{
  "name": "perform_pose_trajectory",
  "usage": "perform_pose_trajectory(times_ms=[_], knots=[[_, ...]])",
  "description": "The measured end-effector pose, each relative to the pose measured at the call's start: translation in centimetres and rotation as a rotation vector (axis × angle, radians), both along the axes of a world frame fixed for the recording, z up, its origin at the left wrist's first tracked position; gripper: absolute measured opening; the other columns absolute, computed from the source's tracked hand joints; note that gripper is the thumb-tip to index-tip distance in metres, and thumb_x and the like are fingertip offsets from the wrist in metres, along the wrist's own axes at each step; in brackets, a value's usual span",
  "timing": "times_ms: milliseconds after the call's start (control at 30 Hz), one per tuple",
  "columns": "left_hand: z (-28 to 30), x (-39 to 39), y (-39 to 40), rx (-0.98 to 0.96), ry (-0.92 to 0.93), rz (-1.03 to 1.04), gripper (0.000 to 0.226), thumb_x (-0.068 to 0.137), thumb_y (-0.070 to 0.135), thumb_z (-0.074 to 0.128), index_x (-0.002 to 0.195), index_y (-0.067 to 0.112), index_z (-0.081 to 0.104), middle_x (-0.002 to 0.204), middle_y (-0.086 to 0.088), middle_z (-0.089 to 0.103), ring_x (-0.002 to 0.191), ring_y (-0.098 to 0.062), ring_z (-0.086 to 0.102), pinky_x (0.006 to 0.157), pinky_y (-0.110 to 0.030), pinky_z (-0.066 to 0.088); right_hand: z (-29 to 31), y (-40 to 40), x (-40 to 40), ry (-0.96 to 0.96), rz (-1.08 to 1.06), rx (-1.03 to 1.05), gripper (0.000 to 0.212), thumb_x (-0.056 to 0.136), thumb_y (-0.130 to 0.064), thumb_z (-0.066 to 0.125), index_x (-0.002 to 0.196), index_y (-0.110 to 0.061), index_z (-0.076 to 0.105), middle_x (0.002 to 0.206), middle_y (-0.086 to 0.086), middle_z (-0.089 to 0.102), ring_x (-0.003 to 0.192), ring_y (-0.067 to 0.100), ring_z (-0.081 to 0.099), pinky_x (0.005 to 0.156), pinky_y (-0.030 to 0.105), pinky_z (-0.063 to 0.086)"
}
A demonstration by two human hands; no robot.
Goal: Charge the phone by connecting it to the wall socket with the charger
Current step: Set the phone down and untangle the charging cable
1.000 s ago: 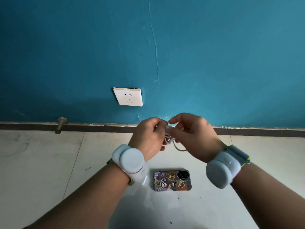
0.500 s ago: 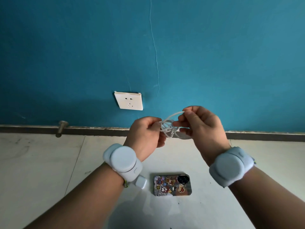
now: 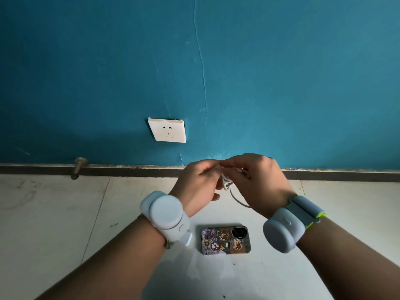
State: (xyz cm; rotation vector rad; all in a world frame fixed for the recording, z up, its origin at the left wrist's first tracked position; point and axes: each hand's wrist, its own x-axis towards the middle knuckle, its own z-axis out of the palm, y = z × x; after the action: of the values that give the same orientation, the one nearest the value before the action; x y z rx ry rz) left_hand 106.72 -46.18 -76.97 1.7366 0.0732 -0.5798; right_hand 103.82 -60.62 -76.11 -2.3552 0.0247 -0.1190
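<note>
My left hand (image 3: 195,182) and my right hand (image 3: 257,180) meet in mid-air above the floor, both pinching a bundled white charger cable (image 3: 227,184). A loop of the cable hangs below my right palm. The phone (image 3: 225,240), in a sticker-covered case, lies back-up on the floor under my hands. A white charger plug (image 3: 187,239) sits on the floor left of the phone, partly hidden by my left wrist. The white wall socket (image 3: 167,131) is on the blue wall, up and to the left of my hands, with nothing plugged in.
A dark skirting strip (image 3: 129,171) runs along the bottom of the blue wall. A metal door stopper (image 3: 78,166) sticks out near it at the left. The floor (image 3: 54,213) is pale tile. Both wrists wear grey bands.
My hands came back together and a little lower; the cable loop that my right hand had pulled up is gathered between the fingertips again. The phone and plug have not moved.
</note>
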Motion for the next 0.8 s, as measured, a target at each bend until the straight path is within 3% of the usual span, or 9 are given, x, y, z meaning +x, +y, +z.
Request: perform_pose_trajectory(times_ms=[100,200,300,400,467,533,633,700,800], knots=[[0.0,0.1,-0.1,-0.043,0.056,0.084,0.025,0.095,0.012,0.053,0.116,0.019,0.067,0.086,0.000,0.072,0.074,-0.012,0.069,0.076,-0.042,0.062,-0.2,-0.2,0.2,0.021,-0.080,-0.017,0.015,0.086,-0.018,0.066,0.093,-0.026,0.077,0.084,-0.009,0.076,0.081,0.013,0.069,0.076,0.029,0.054],[-0.2,0.1,0.0,-0.033,0.085,0.156,0.039,0.086,0.010,0.067,0.123,0.020,0.057,0.094,-0.008,0.072,0.090,-0.022,0.072,0.081,-0.041,0.061,-0.5,-0.2,0.3,0.045,-0.127,0.079,0.020,0.084,-0.013,0.064,0.087,-0.030,0.075,0.066,-0.018,0.068,0.066,-0.002,0.062,0.066,0.016,0.047],[-0.2,0.0,0.1,-0.102,0.162,0.219,0.037,0.082,0.013,0.072,0.118,0.013,0.060,0.098,-0.011,0.075,0.093,-0.024,0.073,0.086,-0.043,0.060,-0.7,-0.2,0.6,0.097,-0.171,0.292,0.026,0.086,-0.007,0.061,0.079,-0.032,0.067,0.055,-0.022,0.062,0.054,-0.003,0.057,0.053,0.006,0.040],[-0.1,0.0,0.0,-0.145,0.119,0.241,0.019,0.083,0.009,0.070,0.102,0.008,0.071,0.089,-0.009,0.077,0.083,-0.021,0.073,0.083,-0.038,0.060,-0.7,-0.1,1.0,0.170,-0.214,0.521,0.020,0.086,-0.008,0.063,0.080,-0.027,0.068,0.058,-0.018,0.065,0.048,-0.003,0.051,0.050,0.011,0.039],[0.0,0.0,-0.2,-0.135,0.013,0.245,0.010,0.085,0.005,0.067,0.090,0.012,0.072,0.077,-0.009,0.074,0.070,-0.022,0.065,0.074,-0.036,0.057,-0.7,-0.1,1.1,0.225,-0.218,0.618,0.011,0.083,-0.013,0.069,0.084,-0.024,0.070,0.063,-0.012,0.069,0.048,-0.002,0.052,0.052,0.018,0.040],[0.0,0.1,-0.4,-0.120,-0.061,0.242,0.017,0.086,0.001,0.062,0.089,0.016,0.071,0.070,-0.013,0.068,0.064,-0.024,0.058,0.069,-0.039,0.055,-0.8,-0.2,1.2,0.256,-0.206,0.674,0.007,0.083,-0.015,0.072,0.084,-0.021,0.071,0.063,-0.010,0.069,0.049,-0.002,0.054,0.052,0.017,0.040],[0.3,0.2,-0.4,-0.134,-0.060,0.235,0.027,0.087,-0.003,0.054,0.090,0.017,0.073,0.083,-0.024,0.071,0.067,-0.024,0.063,0.076,-0.047,0.059,-0.6,-0.1,1.0,0.229,-0.189,0.652,0.006,0.083,-0.016,0.073,0.081,-0.022,0.074,0.064,-0.008,0.070,0.049,-0.001,0.056,0.049,0.012,0.042],[0.4,0.3,-0.2,-0.167,-0.025,0.232,0.030,0.088,-0.003,0.051,0.087,0.017,0.074,0.087,-0.020,0.073,0.072,-0.024,0.066,0.077,-0.044,0.060,-0.4,-0.1,0.9,0.184,-0.178,0.597,0.008,0.083,-0.018,0.072,0.081,-0.025,0.076,0.071,-0.005,0.074,0.060,0.007,0.066,0.059,0.020,0.053],[0.5,0.5,-0.2,-0.249,0.066,0.233,0.032,0.090,-0.001,0.050,0.083,0.017,0.075,0.083,-0.011,0.075,0.073,-0.020,0.069,0.076,-0.037,0.060,0.0,0.0,0.8,0.157,-0.173,0.536,0.011,0.083,-0.020,0.071,0.083,-0.029,0.078,0.079,0.008,0.076,0.080,0.034,0.069,0.077,0.046,0.059]])
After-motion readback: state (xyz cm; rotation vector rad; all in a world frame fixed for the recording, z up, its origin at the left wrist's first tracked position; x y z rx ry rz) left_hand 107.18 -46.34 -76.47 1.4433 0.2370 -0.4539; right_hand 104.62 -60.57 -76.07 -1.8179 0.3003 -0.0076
